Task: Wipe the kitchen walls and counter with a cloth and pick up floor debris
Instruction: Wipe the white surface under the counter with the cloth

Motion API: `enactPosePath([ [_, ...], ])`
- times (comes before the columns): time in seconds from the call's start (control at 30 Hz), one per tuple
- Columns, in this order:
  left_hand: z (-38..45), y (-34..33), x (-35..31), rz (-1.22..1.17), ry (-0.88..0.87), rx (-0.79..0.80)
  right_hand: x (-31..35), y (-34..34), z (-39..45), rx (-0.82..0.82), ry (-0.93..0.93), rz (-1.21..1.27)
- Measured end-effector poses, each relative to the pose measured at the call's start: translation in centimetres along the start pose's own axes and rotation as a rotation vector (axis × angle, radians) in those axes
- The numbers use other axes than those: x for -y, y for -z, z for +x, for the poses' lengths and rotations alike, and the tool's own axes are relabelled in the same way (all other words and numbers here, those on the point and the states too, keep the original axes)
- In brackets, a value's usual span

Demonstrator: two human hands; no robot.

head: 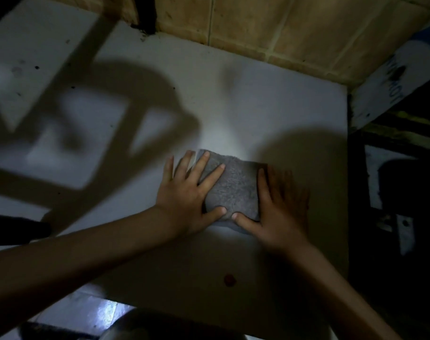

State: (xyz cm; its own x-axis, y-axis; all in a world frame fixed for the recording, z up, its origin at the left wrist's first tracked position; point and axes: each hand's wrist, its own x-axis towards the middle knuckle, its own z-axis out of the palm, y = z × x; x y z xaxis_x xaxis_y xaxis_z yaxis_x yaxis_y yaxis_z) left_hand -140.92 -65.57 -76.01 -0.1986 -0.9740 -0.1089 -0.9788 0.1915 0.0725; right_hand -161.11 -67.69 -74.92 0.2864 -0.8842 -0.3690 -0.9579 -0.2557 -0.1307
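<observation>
White counter (270, 101) fills our view, its far edge meeting a tan tiled wall (295, 28). We press a folded grey cloth (233, 187) flat near its middle, left hand (187, 195) and right hand (282, 207) on either side, fingers (209, 173) spread straight. A small red spot (229, 280) sits toward the near edge.
</observation>
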Motion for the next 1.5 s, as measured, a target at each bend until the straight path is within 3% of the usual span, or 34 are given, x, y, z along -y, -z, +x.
enactPosePath([
  [0.3, 3.9, 0.9, -4.0, 0.055, -0.042, 0.095, -3.4, 1.5, -0.5, 0.050, -0.178, -0.044],
  [0.5, 5.1, 0.6, -5.6, 0.047, -0.109, 0.031, -5.2, 1.0, -1.1, 0.008, -0.249, -0.008],
  [0.77, 4.7, 0.5, -7.1, 0.020, -0.130, 0.066, -5.8, 0.1, -2.4, -0.036, -0.288, -0.013],
  [1.5, -1.8, -0.3, -5.7, 0.018, -0.154, 0.098, -2.9, -1.9, -8.1, 0.038, -0.186, 0.091],
])
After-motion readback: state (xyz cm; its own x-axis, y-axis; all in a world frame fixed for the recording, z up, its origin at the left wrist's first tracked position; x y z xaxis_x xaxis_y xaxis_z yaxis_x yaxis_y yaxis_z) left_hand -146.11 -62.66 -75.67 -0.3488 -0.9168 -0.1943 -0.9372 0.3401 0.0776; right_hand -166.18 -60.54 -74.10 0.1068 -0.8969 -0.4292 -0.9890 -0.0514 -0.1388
